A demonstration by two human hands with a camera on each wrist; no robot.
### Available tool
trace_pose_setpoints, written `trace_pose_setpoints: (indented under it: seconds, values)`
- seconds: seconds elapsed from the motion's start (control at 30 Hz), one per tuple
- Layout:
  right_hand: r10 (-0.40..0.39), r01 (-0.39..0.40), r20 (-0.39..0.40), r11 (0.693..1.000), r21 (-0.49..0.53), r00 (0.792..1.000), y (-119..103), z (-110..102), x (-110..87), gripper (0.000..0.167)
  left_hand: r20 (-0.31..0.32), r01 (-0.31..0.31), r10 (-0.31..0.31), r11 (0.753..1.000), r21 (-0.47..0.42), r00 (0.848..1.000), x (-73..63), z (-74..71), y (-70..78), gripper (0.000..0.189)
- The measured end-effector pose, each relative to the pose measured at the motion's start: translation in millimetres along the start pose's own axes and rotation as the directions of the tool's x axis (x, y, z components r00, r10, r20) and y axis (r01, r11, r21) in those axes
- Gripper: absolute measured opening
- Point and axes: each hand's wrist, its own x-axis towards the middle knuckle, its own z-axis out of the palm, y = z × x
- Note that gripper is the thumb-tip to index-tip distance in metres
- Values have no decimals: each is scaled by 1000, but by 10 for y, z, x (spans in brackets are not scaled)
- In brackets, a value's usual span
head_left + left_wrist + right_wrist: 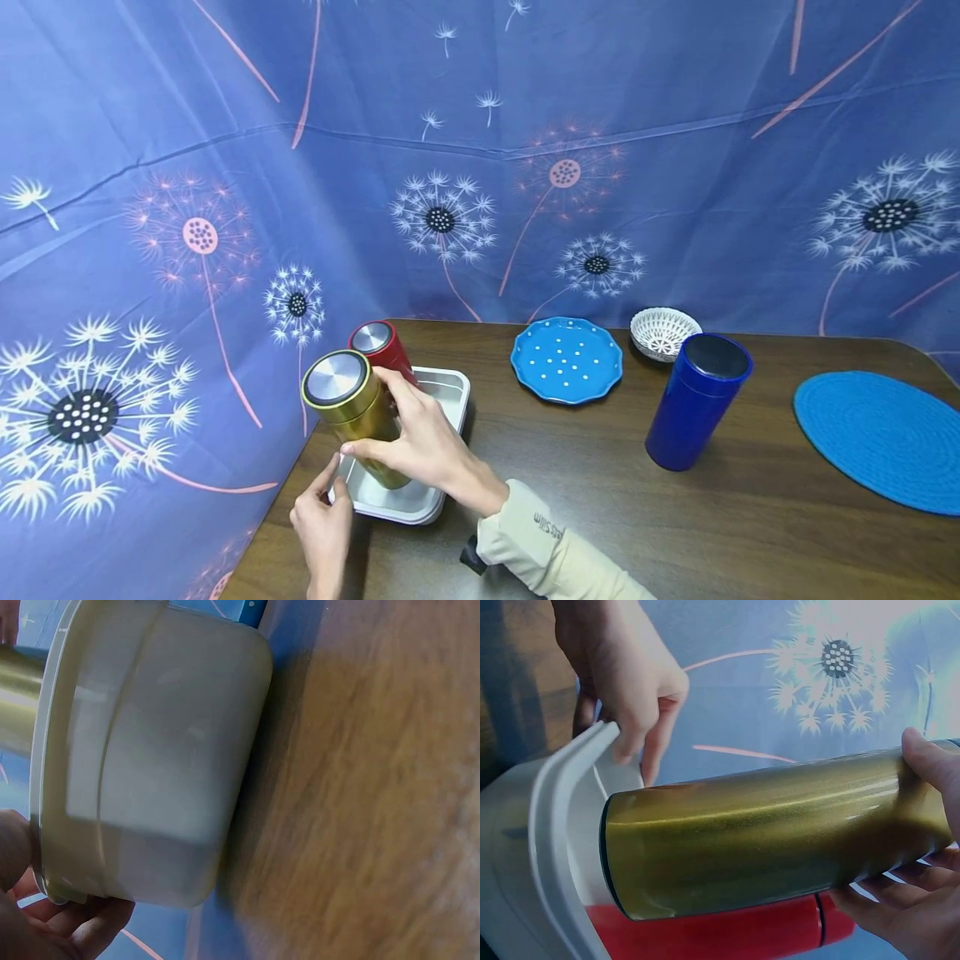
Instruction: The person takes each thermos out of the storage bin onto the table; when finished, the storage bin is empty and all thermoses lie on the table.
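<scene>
My right hand (431, 433) grips a gold thermos (765, 840) around its upper body, its silver lid uppermost. The lower end of the thermos is at the mouth of a white plastic tub (165, 750); whether it touches the bottom cannot be told. A red thermos (720, 934) stands inside the tub, behind the gold one in the head view. My left hand (324, 521) pinches the tub's near left rim, thumb on one side and fingers curled underneath in the left wrist view.
A blue polka-dot plate (566, 360) and a white openwork basket (651, 323) sit near the back of the wooden table (570, 483). A blue thermos (696, 404) stands right of centre. At the far right lies a round blue placemat (885, 437). Patterned cloth (480, 100) hangs behind.
</scene>
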Motion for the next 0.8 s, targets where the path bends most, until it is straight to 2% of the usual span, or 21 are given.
trace_pose_setpoints:
  seconds: [0.3,0.47,0.7,0.8]
  values:
    - [31,-31,-12,1000,1,999,-29,-168,-36,79,17,24,-24,1000,-10,1000,-10,-22,21,33]
    - [32,-32,-23,999,-6,999,-30,-256,-49,80,13,16,-16,1000,-21,1000,-15,-19,13,33]
    - [-7,8,-82,1000,7,997,7,-404,-63,80,22,37,-37,999,-14,999,-10,-5,6,34]
    - [0,3,-107,1000,21,994,43,-469,-83,80,21,42,-42,999,-2,999,-10,-10,1,34]
